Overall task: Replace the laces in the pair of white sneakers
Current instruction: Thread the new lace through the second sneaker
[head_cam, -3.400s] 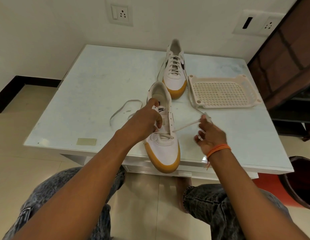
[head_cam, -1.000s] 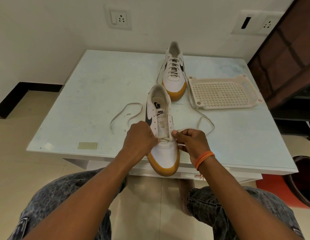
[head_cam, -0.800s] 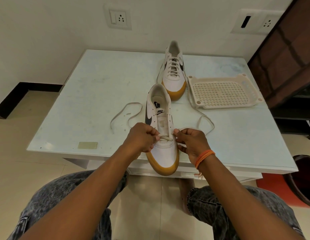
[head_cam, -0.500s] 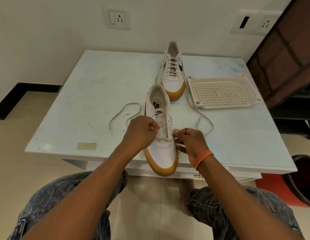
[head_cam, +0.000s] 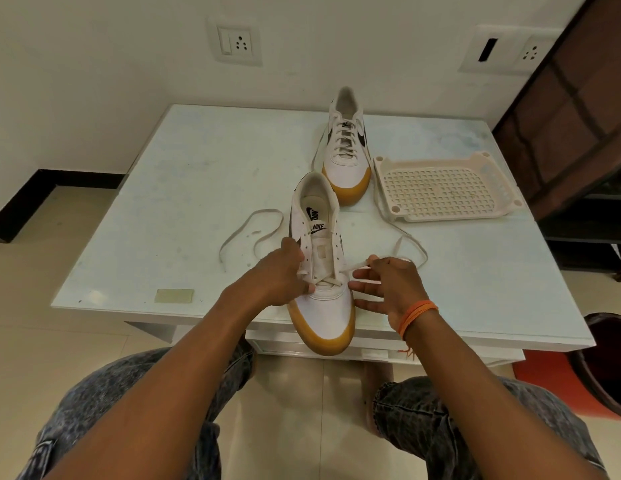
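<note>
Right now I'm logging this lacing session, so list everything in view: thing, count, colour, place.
near sneaker: one, white with gum sole, table's front edge, laced only at the lowest eyelets
far sneaker: one, white with gum sole, back of table, fully laced
lace: one, off-white, threaded through the near sneaker, ends trailing to both sides
tray: one, cream, perforated, right of the far sneaker
tape patch: one, beige, table's front left
table: one, white
wall sockets: two plates, white, on the wall behind
left hand: at the near sneaker's left eyelets, fingers curled on the lace
right hand: orange wrist thread, pinching the lace to the sneaker's right
</note>
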Available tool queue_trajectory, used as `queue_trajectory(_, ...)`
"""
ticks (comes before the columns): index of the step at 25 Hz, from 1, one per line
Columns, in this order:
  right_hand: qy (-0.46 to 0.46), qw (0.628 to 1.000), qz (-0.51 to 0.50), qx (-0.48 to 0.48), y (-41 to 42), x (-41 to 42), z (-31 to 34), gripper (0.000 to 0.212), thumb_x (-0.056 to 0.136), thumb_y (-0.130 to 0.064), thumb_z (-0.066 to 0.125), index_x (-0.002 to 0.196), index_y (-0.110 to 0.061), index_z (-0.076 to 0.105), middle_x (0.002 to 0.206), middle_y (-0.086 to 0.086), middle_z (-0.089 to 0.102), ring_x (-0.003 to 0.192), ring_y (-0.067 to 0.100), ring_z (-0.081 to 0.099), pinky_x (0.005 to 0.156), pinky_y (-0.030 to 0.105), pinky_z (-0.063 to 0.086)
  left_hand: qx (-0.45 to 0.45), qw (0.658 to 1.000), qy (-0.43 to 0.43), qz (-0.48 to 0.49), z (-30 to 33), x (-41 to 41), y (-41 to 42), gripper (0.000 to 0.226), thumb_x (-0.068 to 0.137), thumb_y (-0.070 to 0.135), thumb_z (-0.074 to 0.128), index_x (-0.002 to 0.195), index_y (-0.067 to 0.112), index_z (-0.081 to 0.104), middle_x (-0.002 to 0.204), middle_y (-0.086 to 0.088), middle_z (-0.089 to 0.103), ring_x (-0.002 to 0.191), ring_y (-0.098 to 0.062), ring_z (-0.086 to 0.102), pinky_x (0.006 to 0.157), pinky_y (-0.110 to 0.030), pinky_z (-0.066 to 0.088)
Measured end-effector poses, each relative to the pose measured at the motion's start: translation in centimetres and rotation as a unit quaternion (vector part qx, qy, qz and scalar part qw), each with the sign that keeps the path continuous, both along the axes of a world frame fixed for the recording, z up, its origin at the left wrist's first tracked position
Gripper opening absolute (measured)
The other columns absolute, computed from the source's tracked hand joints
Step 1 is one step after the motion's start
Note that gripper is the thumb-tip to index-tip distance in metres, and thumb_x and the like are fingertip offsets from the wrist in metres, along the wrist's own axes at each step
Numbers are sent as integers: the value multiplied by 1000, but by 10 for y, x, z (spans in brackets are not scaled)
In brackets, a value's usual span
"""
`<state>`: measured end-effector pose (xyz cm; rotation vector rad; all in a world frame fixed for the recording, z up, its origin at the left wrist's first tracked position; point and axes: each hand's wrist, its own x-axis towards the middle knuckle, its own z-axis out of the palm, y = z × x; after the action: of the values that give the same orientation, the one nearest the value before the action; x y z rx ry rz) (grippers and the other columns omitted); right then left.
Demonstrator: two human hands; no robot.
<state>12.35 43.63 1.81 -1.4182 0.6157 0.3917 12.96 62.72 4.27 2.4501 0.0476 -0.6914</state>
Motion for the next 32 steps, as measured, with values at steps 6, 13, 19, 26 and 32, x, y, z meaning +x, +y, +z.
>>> queue_trajectory(6,-315,852,51,-415,0,-1,0,36,89,-39,63,67,-14,54,58,-2,57,51,8,51,55,18,43,43,996,24,-78,22,6,24,11,90,23,66,91,13,69,93,-4,66,86,-19,58,70,-25,47)
queue_trajectory(13,-467,811,245,-255,69,-38,0,15,98,-22,51,110,-20,61,102,-4,70,69,-6,57,69,20,51,-184,983,-20,-7,69,-10,48,23,92,34,62,90,14,72,69,7,62,59,-2,50,60,-20,40)
queue_trajectory(19,-403,692,431,-416,64,-42,-22,26,97,-31,50,116,-21,66,101,0,66,91,19,62,76,35,51,-362,906,-84,205,83,-6,74,24,95,32,59,86,14,70,72,2,50,58,-10,35,53,-22,32)
queue_trajectory(26,-393,880,234,-127,64,-38,13,57,94,-12,59,146,-25,37,106,-5,65,54,16,67,48,28,55,-183,978,53,-87,60,-11,40,21,91,30,65,93,10,71,76,-1,64,59,-8,44,54,-21,36)
queue_trajectory(32,-365,845,242,-305,48,-28,-3,23,99,-15,51,116,-12,66,66,-12,56,51,5,54,53,10,46,-241,969,-42,43,72,3,59,21,86,34,69,88,14,77,64,7,60,62,-12,39,58,-23,36)
